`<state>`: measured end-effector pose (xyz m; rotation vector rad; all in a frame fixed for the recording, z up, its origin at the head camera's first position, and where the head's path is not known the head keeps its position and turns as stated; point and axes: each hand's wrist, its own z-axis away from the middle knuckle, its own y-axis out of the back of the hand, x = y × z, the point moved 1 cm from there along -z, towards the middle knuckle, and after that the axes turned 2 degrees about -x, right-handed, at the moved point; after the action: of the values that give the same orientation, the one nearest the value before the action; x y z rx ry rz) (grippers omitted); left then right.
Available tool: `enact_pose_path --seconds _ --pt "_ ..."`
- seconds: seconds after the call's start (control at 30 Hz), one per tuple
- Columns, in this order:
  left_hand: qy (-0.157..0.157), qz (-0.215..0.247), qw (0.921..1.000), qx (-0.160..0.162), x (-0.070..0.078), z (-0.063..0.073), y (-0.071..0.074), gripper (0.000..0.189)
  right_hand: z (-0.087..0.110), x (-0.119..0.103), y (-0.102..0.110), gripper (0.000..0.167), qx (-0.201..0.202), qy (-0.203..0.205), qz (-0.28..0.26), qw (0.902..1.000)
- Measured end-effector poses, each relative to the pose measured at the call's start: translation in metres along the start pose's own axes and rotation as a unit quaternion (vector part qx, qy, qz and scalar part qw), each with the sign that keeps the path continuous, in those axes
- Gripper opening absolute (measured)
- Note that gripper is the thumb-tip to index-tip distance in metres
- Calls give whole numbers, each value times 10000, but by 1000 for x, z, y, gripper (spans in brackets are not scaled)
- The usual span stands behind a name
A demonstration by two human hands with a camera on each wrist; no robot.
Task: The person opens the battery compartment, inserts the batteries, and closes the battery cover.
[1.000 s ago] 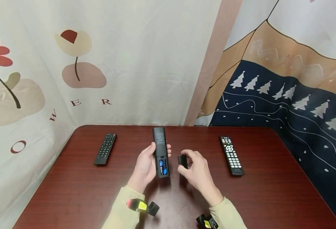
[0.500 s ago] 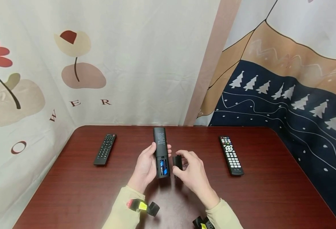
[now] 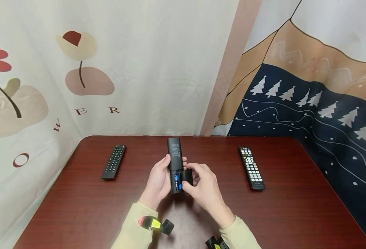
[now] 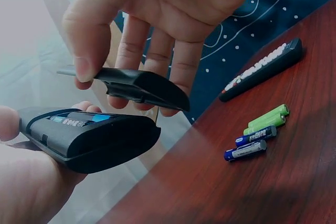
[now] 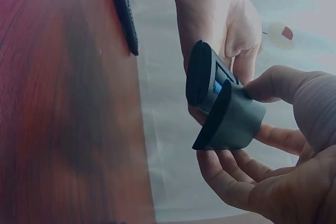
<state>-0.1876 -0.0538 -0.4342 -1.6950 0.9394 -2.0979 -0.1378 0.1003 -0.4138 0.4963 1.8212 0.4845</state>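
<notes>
A dark red-brown table (image 3: 77,214) spreads beneath both hands. The left hand (image 3: 158,180) grips a black remote (image 3: 176,154), held off the tabletop between the hands; the right hand (image 3: 206,190) pinches its cover (image 3: 187,177) by finger and thumb. The remote lies back up, its long axis running away from the person, the compartment end nearest them and the far end leaning slightly left. It looks slim and matte, with pale small print on the back. One black remote (image 3: 114,162) rests left of the left hand; a white-buttoned one (image 3: 252,168) lies right of the right hand. The curved black cover is poised beside the open compartment, roughly parallel to the remote. Blue batteries (image 3: 178,181) show inside, probably two, though they are partly shaded.
</notes>
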Motion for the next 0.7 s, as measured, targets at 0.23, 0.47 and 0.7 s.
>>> enact_pose_path --seconds 0.23,0.47,0.7 --pt "23 -14 10000 -17 -1 0 1 50 -1 -3 -4 48 10 17 -40 10000" --pt "68 -92 9999 -18 -2 -1 0 51 -3 -7 -7 46 134 122 -114 9998" --pt "19 -85 10000 -4 -2 -1 0 51 -3 -11 -12 44 228 199 -20 9995"
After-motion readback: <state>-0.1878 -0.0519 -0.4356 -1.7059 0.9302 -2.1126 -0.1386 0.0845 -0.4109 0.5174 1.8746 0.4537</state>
